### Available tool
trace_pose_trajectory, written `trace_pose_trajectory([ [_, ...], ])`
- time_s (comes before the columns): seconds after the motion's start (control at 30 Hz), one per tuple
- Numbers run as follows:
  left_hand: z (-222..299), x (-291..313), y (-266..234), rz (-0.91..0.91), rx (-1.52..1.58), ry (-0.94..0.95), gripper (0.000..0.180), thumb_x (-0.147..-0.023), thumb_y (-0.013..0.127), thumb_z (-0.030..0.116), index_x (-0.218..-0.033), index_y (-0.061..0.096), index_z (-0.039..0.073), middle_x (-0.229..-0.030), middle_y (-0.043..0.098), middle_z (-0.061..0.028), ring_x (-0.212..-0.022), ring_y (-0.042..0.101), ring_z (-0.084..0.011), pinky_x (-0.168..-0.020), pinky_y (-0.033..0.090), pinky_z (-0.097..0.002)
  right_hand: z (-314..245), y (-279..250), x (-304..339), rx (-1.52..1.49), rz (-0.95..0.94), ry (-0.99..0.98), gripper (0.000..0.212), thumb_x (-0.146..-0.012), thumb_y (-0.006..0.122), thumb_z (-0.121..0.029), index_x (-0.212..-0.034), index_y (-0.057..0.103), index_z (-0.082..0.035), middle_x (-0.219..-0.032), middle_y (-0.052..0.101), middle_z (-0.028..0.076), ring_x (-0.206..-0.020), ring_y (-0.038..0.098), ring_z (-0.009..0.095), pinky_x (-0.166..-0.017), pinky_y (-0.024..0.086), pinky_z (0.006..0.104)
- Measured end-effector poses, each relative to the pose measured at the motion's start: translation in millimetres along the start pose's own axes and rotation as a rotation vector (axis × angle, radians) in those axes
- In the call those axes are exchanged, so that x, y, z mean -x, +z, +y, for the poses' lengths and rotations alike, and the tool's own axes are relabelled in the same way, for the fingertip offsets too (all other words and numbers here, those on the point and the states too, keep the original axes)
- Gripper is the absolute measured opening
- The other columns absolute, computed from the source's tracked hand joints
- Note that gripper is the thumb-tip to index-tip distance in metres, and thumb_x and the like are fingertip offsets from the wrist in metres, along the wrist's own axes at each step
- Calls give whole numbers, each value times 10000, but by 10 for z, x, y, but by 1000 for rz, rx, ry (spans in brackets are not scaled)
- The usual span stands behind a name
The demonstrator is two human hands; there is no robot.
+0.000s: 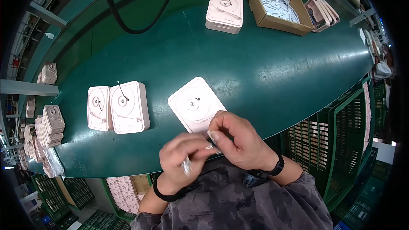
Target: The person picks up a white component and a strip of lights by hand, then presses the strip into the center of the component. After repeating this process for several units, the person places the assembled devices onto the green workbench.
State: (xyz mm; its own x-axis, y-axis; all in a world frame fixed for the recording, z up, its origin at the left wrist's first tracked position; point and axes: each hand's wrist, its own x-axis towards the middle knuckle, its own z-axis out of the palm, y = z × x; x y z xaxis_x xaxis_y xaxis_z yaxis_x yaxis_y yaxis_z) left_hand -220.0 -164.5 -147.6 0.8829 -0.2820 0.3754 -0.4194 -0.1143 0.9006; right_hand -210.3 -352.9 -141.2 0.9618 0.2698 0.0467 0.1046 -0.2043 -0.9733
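Left hand [181,155] curled closed, partly blurred, gripping a silvery strip [186,166] that shows between the fingers. Right hand [238,140] pinches a small pale piece [211,135] between thumb and forefinger; detail too small to make out. Fingertips of both hands near each other. A dark band on each wrist.

Pink player [194,103] lies at an angle on the green table [238,70], just beyond the hands, disc side up. Right hand overlaps its near edge in view; cannot tell whether they touch.

To the left, a pair of players [128,107], side by side; a dark cord rises from the right one. Far side: another player [224,12], cord and white tag rising from it; right of that, an open carton [283,24] of white strips, then pink shells [327,15]. Far left: stacked players [53,121]. Near right: green crates [332,145].
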Motion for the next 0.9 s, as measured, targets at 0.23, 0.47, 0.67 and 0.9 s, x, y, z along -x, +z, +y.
trace_pose_trajectory([
  [0.23,-21,14,-87,154,276,-340,158,-833,820,15,-925,693,1,-847,708,-87,-658,621,-120,-643,494,-243,-72,-166,-106,-214,152,195,57,-1024,527,-48,-1009,557,-1,-897,617,34,-814,579,95,-737,494,270],
  [0.47,-122,97,-65,206,476,-294,160,-836,824,10,-929,696,-16,-844,713,-76,-696,625,-92,-652,497,-228,78,-342,-245,-604,292,185,60,-1039,498,-45,-1052,542,-7,-941,627,44,-879,605,104,-795,506,266],
  [0.67,-150,-31,-55,171,427,-483,143,-844,814,-3,-923,697,-28,-865,726,-85,-728,636,-84,-649,496,-219,-76,-190,-128,-473,-17,179,56,-1008,556,2,-1060,547,20,-986,656,74,-849,636,135,-796,524,269],
  [0.9,-151,-124,2,159,492,-531,116,-850,801,-18,-913,704,-28,-884,742,-83,-725,642,-84,-641,502,-224,-19,-130,-190,-237,-120,88,121,-965,610,35,-1084,595,16,-969,654,63,-819,630,121,-726,515,255],
])
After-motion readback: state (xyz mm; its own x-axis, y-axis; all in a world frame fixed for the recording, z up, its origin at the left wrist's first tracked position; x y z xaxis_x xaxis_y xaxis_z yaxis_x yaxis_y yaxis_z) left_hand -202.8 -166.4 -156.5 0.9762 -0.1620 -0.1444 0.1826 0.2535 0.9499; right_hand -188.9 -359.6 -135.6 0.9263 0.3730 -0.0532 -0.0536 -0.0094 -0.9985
